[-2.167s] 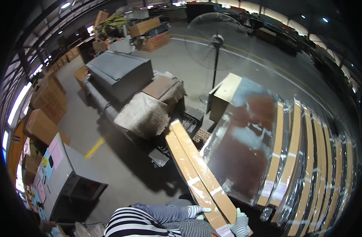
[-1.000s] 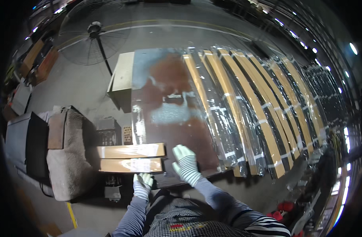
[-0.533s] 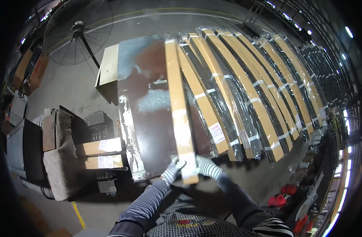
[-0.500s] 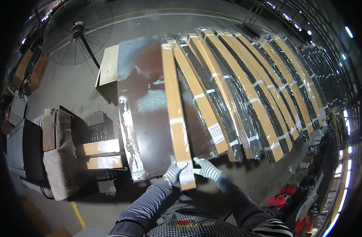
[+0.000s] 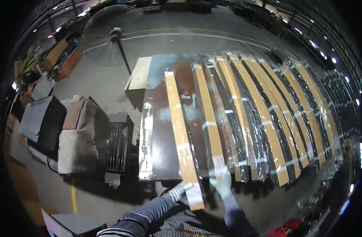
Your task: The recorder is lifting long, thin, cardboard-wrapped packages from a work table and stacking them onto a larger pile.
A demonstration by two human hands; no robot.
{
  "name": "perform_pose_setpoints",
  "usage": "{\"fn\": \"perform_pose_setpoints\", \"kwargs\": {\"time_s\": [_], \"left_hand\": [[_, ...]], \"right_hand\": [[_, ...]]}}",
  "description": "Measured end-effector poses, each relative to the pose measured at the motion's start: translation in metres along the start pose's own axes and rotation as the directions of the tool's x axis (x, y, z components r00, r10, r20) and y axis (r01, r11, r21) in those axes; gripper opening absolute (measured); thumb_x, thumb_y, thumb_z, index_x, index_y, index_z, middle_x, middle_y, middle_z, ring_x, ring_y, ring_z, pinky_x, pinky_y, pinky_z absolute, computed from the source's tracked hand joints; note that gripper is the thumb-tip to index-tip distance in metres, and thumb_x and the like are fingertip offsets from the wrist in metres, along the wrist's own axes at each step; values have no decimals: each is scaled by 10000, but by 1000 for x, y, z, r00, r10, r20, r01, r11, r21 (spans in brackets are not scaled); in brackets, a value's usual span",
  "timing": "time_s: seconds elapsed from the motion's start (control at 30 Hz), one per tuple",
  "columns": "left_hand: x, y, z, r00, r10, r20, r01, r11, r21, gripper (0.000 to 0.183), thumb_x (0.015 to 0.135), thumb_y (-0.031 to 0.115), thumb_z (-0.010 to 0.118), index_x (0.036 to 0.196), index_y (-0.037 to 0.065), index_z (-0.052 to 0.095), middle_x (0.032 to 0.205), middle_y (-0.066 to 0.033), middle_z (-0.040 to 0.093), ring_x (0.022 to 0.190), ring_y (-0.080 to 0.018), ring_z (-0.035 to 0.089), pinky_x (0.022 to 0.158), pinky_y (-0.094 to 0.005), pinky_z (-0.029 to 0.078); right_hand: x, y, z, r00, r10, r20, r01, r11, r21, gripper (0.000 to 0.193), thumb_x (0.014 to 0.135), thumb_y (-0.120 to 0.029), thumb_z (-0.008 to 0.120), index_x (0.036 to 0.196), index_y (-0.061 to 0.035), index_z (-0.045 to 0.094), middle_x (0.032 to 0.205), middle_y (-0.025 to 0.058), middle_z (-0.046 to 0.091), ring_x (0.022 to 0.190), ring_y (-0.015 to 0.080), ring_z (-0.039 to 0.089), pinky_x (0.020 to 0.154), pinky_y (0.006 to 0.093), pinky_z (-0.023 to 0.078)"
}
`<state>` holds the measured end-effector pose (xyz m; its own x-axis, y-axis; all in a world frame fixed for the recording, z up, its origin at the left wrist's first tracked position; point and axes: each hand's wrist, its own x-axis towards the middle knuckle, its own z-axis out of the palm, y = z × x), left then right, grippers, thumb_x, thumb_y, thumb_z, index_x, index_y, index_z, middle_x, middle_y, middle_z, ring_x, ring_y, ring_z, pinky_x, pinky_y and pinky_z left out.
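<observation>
Long, narrow cardboard packages in clear film lie side by side over a dark brown tabletop (image 5: 161,158). My left hand (image 5: 178,192), in a striped glove, is closed on the left edge of the leftmost package (image 5: 180,138), near its white label. This package's near end sticks out past the table edge toward me. To its right, my right hand (image 5: 223,183), gloved too, grips the labelled near end of a second package (image 5: 208,126). A strip of bare tabletop shows between the two packages. The undersides of both grips are hidden.
More film-wrapped packages (image 5: 264,122) lie close together on the right. Left of the table stand a black ribbed unit (image 5: 118,146), a cloth-covered block (image 5: 78,146) and a dark box (image 5: 43,120). A pedestal fan (image 5: 116,34) and a pale box (image 5: 139,75) are beyond.
My right hand has left the leftmost package and taken the second one's near end. The leftmost package has shifted left, away from it. Two labelled cardboard ends at the left no longer show.
</observation>
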<state>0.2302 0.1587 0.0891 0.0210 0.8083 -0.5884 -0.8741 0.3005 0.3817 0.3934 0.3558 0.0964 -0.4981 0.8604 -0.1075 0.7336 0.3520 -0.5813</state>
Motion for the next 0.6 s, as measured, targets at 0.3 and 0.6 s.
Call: {"fn": "perform_pose_setpoints", "kwargs": {"time_s": [0.3, 0.6], "left_hand": [[56, -89, -4, 997, 21, -76, -12, 992, 127, 542, 882, 297, 746, 1364, 123, 570, 1244, -85, 665, 1070, -227, 652, 904, -413, 519], [46, -106, -41, 910, 331, -251, -314, 944, 104, 508, 870, 300, 777, 1290, 55, 630, 1206, -79, 688, 1090, -202, 630, 970, -342, 473]], "right_hand": [[-125, 97, -6, 969, 238, 69, -197, 910, -365, 1284, 549, -430, 906, 1514, 39, 200, 1339, 237, 489, 1242, 368, 482, 1067, 476, 393], [-120, 97, -10, 870, 49, 491, 193, 883, -429, 1285, 529, -604, 862, 1484, 34, 284, 1154, 243, 594, 1081, 389, 594, 937, 459, 494]]}}
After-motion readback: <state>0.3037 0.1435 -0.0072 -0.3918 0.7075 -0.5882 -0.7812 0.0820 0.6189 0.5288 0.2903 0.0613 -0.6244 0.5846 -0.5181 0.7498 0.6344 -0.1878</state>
